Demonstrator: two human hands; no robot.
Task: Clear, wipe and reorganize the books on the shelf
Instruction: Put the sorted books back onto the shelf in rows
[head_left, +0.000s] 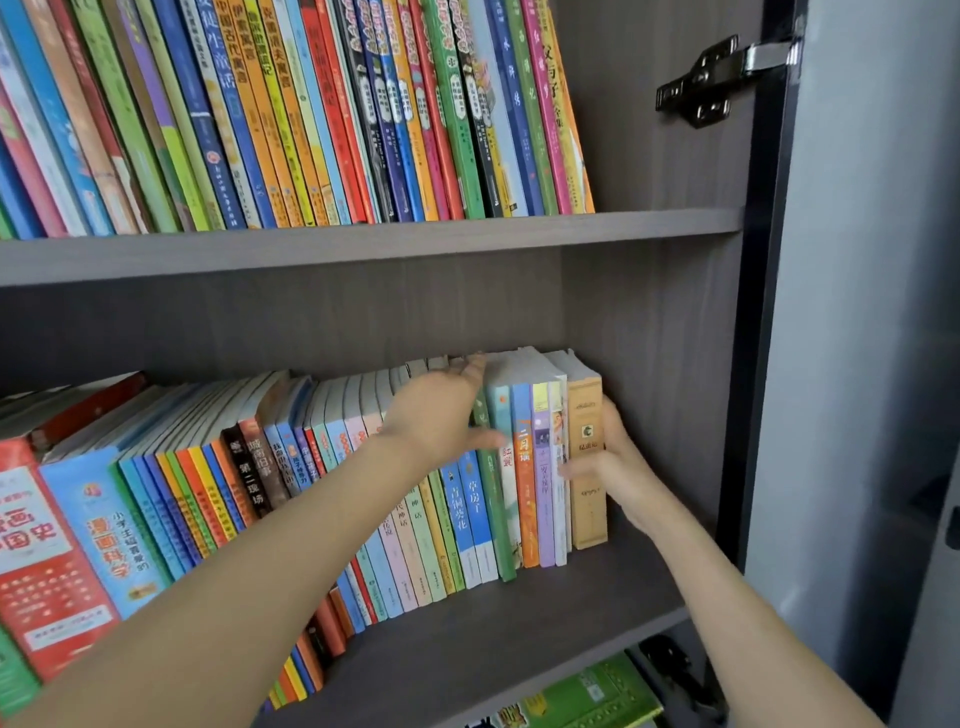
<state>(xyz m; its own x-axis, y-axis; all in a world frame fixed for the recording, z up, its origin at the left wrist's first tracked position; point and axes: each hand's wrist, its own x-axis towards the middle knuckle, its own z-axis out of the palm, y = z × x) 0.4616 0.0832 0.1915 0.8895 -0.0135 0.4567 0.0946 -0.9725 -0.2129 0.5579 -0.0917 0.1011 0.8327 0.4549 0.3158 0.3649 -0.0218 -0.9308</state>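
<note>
A row of colourful books (291, 467) stands on the middle shelf (519, 613) and leans to the left. My left hand (441, 415) reaches in with straight fingers laid on the tops of the books near a green book (493, 514), its thumb stretched across the spines. My right hand (618, 462) holds the row's right end. Its fingers lie along the outer side of the tan book (587, 499) and its thumb presses on the front of the spines beside it. Several books, orange, purple and white among them, sit between my two hands.
The upper shelf (363, 244) carries a packed row of leaning books (311, 114). The cabinet's side wall (660, 338) is right of my right hand, with a black hinge (711, 83) above. A green book (592, 696) lies on the shelf below. The open door edge (753, 364) stands at right.
</note>
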